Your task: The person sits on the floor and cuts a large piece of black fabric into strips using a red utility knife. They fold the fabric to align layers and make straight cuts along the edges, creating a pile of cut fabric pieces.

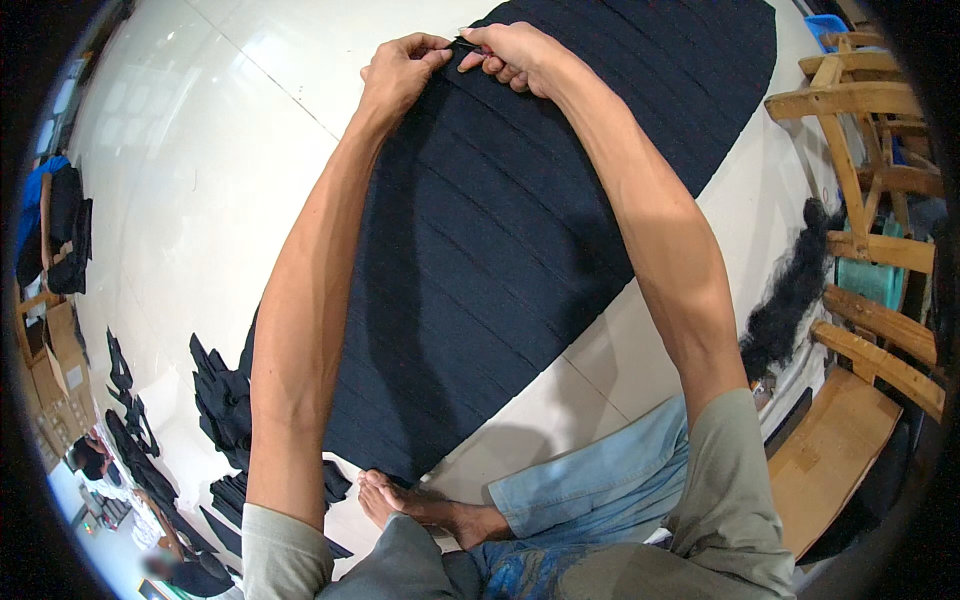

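A long dark navy cloth panel (pixel 500 220) with slanting parallel seams lies over the pale tiled floor, from my bare foot up past my hands. At its far left edge, my left hand (pixel 405 70) is closed, with thumb and fingertips pinching the cloth. Right beside it, my right hand (pixel 515 58) is curled round a small, thin, dark pointed tool (pixel 462 42). The tool's tip meets the cloth edge close to my left fingertips. Most of the tool is hidden in my fingers, so its exact kind does not show. Both arms are stretched far forward.
Black cloth pieces (pixel 222 405) lie in a heap left of the panel. To the right stand wooden chair-like frames (pixel 835 105), a tangle of black thread or fibre (pixel 785 300) and a brown board (pixel 835 455). Another person (pixel 180 572) is at the lower left.
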The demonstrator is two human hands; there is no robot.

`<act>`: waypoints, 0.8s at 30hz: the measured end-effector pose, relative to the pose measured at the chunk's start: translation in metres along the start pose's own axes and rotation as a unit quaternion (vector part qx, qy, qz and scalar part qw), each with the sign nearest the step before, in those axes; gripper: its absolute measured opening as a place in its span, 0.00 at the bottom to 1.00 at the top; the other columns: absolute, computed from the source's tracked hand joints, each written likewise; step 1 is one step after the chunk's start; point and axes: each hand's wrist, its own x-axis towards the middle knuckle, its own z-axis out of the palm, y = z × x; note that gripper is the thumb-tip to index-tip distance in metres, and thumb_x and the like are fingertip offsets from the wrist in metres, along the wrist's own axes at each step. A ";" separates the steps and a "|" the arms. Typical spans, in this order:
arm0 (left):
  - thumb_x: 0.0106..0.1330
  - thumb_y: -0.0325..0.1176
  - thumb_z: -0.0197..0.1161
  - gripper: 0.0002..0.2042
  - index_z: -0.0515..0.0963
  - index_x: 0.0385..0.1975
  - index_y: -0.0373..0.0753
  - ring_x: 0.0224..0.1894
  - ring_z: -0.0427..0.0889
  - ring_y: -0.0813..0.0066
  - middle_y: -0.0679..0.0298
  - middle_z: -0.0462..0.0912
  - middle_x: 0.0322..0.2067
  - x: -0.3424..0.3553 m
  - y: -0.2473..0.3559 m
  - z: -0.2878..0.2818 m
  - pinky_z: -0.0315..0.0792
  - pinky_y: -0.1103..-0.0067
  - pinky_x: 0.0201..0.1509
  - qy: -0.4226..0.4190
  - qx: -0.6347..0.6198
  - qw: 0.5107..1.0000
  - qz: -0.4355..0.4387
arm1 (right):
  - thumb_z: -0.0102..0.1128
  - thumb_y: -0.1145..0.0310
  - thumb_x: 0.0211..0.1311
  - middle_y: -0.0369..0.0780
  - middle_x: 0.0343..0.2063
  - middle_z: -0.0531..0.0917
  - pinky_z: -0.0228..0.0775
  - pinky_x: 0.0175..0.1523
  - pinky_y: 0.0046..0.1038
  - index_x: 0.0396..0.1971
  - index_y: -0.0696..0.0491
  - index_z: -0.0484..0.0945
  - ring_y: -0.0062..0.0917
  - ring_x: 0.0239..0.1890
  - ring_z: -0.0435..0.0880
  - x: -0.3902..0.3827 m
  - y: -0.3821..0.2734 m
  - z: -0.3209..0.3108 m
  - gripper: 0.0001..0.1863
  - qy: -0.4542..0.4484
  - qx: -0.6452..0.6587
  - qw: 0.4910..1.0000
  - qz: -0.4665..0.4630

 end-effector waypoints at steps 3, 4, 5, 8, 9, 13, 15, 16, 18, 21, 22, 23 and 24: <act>0.63 0.39 0.67 0.11 0.86 0.41 0.43 0.36 0.83 0.78 0.66 0.87 0.33 -0.006 0.002 0.001 0.71 0.78 0.53 0.019 0.014 1.000 0.012 | 0.50 0.50 0.71 0.23 0.11 0.64 0.42 0.14 0.12 0.36 0.57 0.82 0.06 0.11 0.54 0.005 -0.002 -0.002 0.24 -0.026 0.010 1.000 0.007; 0.63 0.39 0.67 0.11 0.86 0.41 0.42 0.35 0.83 0.78 0.66 0.87 0.32 -0.007 0.002 0.001 0.71 0.78 0.52 0.026 0.016 0.999 0.019 | 0.50 0.50 0.71 0.23 0.11 0.64 0.41 0.13 0.12 0.36 0.57 0.82 0.06 0.11 0.54 0.006 -0.002 -0.003 0.24 -0.036 0.012 0.999 0.009; 0.63 0.39 0.67 0.11 0.86 0.41 0.43 0.35 0.83 0.78 0.66 0.87 0.32 -0.009 0.003 0.002 0.71 0.78 0.52 0.027 0.011 0.999 0.023 | 0.51 0.50 0.71 0.23 0.11 0.64 0.41 0.13 0.11 0.36 0.57 0.82 0.05 0.11 0.54 0.007 -0.003 -0.003 0.23 -0.040 0.019 0.999 0.014; 0.63 0.39 0.68 0.11 0.86 0.40 0.43 0.34 0.82 0.78 0.66 0.87 0.30 -0.011 0.003 0.002 0.73 0.79 0.49 0.030 -0.003 0.999 0.024 | 0.52 0.52 0.70 0.24 0.11 0.64 0.40 0.13 0.11 0.35 0.56 0.81 0.05 0.10 0.54 0.008 -0.003 -0.002 0.21 -0.039 0.031 0.999 0.018; 0.63 0.39 0.68 0.11 0.86 0.40 0.43 0.33 0.82 0.79 0.67 0.86 0.30 -0.012 0.003 0.002 0.73 0.79 0.47 0.030 -0.007 0.999 0.018 | 0.52 0.52 0.70 0.24 0.10 0.64 0.40 0.13 0.11 0.34 0.56 0.81 0.05 0.10 0.54 0.007 -0.003 -0.002 0.21 -0.030 0.030 0.999 0.013; 0.62 0.38 0.68 0.10 0.87 0.40 0.44 0.32 0.81 0.79 0.67 0.86 0.28 -0.013 0.001 0.002 0.74 0.80 0.44 0.032 -0.007 0.999 0.026 | 0.53 0.53 0.70 0.25 0.10 0.64 0.39 0.14 0.13 0.32 0.55 0.80 0.06 0.10 0.54 0.006 -0.001 0.000 0.19 -0.014 0.016 1.000 0.005; 0.63 0.38 0.68 0.09 0.87 0.40 0.45 0.32 0.81 0.79 0.67 0.86 0.29 -0.014 0.000 0.002 0.75 0.80 0.43 0.029 0.007 0.998 0.051 | 0.53 0.53 0.70 0.24 0.10 0.64 0.39 0.14 0.14 0.32 0.55 0.80 0.07 0.11 0.54 0.006 -0.001 0.001 0.19 -0.013 0.008 1.000 0.000; 0.63 0.38 0.68 0.09 0.87 0.40 0.45 0.32 0.81 0.79 0.66 0.86 0.29 -0.014 0.000 0.003 0.75 0.80 0.43 0.032 0.017 0.997 0.064 | 0.53 0.53 0.70 0.24 0.10 0.64 0.39 0.14 0.14 0.32 0.55 0.81 0.07 0.11 0.54 0.007 -0.001 0.002 0.19 -0.003 0.002 1.000 0.004; 0.63 0.37 0.67 0.09 0.87 0.40 0.44 0.32 0.81 0.79 0.66 0.86 0.29 -0.017 0.000 0.005 0.75 0.80 0.42 0.044 -0.004 0.996 0.073 | 0.52 0.53 0.70 0.24 0.10 0.64 0.39 0.15 0.14 0.32 0.55 0.80 0.07 0.11 0.54 0.009 0.000 0.005 0.19 0.004 -0.016 1.000 -0.010; 0.64 0.36 0.66 0.08 0.86 0.39 0.43 0.33 0.82 0.79 0.66 0.86 0.29 -0.019 0.003 0.007 0.75 0.79 0.42 0.053 -0.025 0.997 0.040 | 0.52 0.53 0.69 0.26 0.12 0.65 0.43 0.17 0.17 0.32 0.57 0.81 0.10 0.13 0.56 0.008 0.006 0.004 0.20 0.009 0.049 0.998 -0.045; 0.64 0.35 0.66 0.08 0.86 0.39 0.43 0.33 0.82 0.78 0.66 0.86 0.29 -0.018 0.004 0.006 0.76 0.79 0.42 0.055 -0.031 0.998 0.024 | 0.53 0.53 0.68 0.27 0.13 0.65 0.45 0.18 0.18 0.32 0.58 0.82 0.11 0.14 0.56 0.007 0.008 0.002 0.21 0.015 0.079 0.995 -0.058; 0.64 0.35 0.66 0.08 0.86 0.39 0.42 0.33 0.82 0.78 0.66 0.86 0.29 -0.019 0.005 0.005 0.76 0.78 0.43 0.052 -0.029 0.998 0.020 | 0.52 0.53 0.68 0.27 0.13 0.65 0.45 0.18 0.18 0.33 0.59 0.82 0.10 0.14 0.56 0.004 0.012 0.000 0.22 0.011 0.132 0.989 -0.068; 0.64 0.34 0.65 0.08 0.86 0.38 0.42 0.34 0.82 0.78 0.65 0.86 0.29 -0.018 0.005 0.004 0.76 0.78 0.43 0.049 -0.027 0.998 0.015 | 0.51 0.53 0.69 0.27 0.13 0.65 0.44 0.17 0.17 0.33 0.59 0.82 0.10 0.14 0.56 0.000 0.015 -0.004 0.22 0.015 0.179 0.981 -0.074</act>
